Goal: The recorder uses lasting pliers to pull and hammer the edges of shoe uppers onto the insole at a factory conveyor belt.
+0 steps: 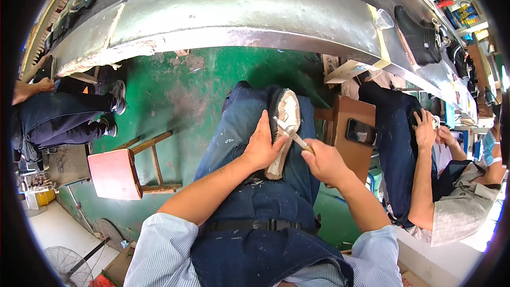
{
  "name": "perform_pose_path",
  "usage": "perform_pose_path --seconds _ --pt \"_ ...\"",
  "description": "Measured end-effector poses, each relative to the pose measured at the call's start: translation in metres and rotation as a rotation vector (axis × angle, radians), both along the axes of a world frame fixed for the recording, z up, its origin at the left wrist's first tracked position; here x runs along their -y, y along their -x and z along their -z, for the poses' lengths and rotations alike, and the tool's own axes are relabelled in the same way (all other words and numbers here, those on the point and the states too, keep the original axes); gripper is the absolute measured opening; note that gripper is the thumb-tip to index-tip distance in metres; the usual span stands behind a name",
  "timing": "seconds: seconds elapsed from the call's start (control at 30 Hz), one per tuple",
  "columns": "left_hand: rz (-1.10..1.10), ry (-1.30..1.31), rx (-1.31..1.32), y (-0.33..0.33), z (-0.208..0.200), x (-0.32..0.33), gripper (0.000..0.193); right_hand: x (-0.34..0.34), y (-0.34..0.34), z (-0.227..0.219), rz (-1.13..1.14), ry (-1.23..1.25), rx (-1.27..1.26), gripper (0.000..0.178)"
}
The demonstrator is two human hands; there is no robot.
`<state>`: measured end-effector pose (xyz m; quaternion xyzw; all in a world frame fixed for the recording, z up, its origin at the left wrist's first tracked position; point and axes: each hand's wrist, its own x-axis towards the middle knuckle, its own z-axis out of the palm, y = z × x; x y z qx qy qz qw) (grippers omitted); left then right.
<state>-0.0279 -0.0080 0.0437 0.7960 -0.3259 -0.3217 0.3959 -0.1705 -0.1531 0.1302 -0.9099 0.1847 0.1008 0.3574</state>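
A dark shoe (288,107) lies upside down across my thighs, its pale underside up and a jagged, toothed edge running around it. My left hand (261,146) is closed on the shoe's left side, with the thumb near its middle. In my right hand (325,163) is a hammer (298,141), gripped by its light handle. The metal head lies over the middle of the sole, close to my left thumb; whether it touches the sole I cannot tell.
A metal-topped workbench (228,13) curves across in front, with black boots (417,37) and a clear cup (383,19) at right. A phone (361,131) rests on a brown stool (351,110) beside me. A reddish stool (114,174) stands left. Co-workers sit on both sides.
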Motion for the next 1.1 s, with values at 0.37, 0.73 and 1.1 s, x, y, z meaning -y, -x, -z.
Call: perform_pose_path --seconds 0.37,0.73,1.1 --pt "0.062 -0.07 -0.744 -0.047 -0.028 0.008 0.115 0.001 0.052 -0.013 -0.019 -0.233 -0.166 0.037" --pt "0.023 -0.014 -0.693 -0.035 -0.005 0.011 0.108 -0.015 0.053 0.025 -0.182 0.206 0.061 0.04" --pt "0.186 0.098 -0.293 0.013 0.03 -0.052 0.102 0.006 0.081 0.045 0.224 -1.067 -0.536 0.021"
